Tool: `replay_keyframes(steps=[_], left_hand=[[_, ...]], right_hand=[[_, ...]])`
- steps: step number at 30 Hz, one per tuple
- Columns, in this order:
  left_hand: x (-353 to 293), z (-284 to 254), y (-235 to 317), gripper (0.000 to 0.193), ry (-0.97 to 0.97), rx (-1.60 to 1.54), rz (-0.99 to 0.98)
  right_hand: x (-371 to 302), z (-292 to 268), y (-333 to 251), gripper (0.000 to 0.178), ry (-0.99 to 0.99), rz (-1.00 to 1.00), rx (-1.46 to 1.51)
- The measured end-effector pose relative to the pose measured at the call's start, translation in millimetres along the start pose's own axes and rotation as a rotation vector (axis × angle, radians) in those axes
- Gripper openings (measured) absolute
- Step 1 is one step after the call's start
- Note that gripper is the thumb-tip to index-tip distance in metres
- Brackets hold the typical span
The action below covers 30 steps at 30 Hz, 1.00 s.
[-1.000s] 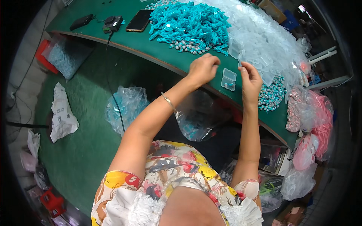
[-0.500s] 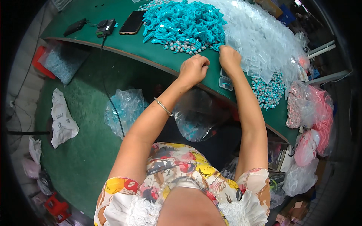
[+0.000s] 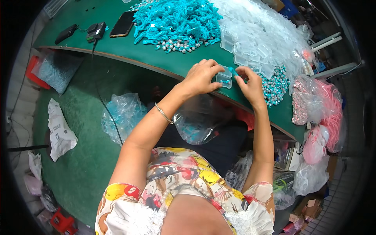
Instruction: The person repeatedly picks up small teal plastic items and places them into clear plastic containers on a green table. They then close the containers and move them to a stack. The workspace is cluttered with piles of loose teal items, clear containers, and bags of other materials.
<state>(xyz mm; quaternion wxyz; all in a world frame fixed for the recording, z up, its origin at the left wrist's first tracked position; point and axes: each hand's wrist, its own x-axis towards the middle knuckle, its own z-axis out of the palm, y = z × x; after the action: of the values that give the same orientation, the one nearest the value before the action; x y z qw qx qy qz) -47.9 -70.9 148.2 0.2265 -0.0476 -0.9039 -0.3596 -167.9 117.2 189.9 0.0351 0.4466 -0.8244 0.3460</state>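
Note:
A small clear plastic box (image 3: 223, 85) lies near the table's front edge, a bit of turquoise showing in its near compartment. My left hand (image 3: 201, 77) grips the box's left side, thumb at the near corner and fingers at the far one. At the box's right side, my right hand (image 3: 252, 85) pinches a turquoise cord piece (image 3: 233, 71) over the rim. Beyond both hands lies a heap of turquoise cords (image 3: 180, 21) with grey beads (image 3: 178, 46) along its near edge. A big pile of clear boxes (image 3: 260, 33) spreads to its right.
Turquoise and grey beads (image 3: 275, 87) lie right of my right hand. A phone (image 3: 122, 24) and a small black device (image 3: 96, 31) with a cable rest on the green table (image 3: 156, 62). Bags of pink cord (image 3: 328, 103) hang at the right. Plastic bags (image 3: 123, 113) stand below the edge.
My left hand has moved to the box and taken hold of it. My right hand has come back from the cord heap to the box with a turquoise cord piece.

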Motion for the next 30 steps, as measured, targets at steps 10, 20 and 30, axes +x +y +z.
replay_keyframes(steps=[10, 20, 30], left_hand=[[0.8, 3.6, -3.3, 0.054, -0.03, 0.093, 0.021], [-0.7, 14.9, 16.5, 0.033, 0.12, 0.089, 0.082], [20.8, 41.4, 30.7, 0.009, 0.184, 0.288, -0.01]], right_hand=[[-9.2, 9.6, -4.5, 0.017, 0.044, -0.245, -0.138], [-17.2, 10.1, 11.6, 0.016, 0.221, 0.024, 0.082], [-24.9, 22.5, 16.8, 0.015, 0.274, 0.155, 0.093]])
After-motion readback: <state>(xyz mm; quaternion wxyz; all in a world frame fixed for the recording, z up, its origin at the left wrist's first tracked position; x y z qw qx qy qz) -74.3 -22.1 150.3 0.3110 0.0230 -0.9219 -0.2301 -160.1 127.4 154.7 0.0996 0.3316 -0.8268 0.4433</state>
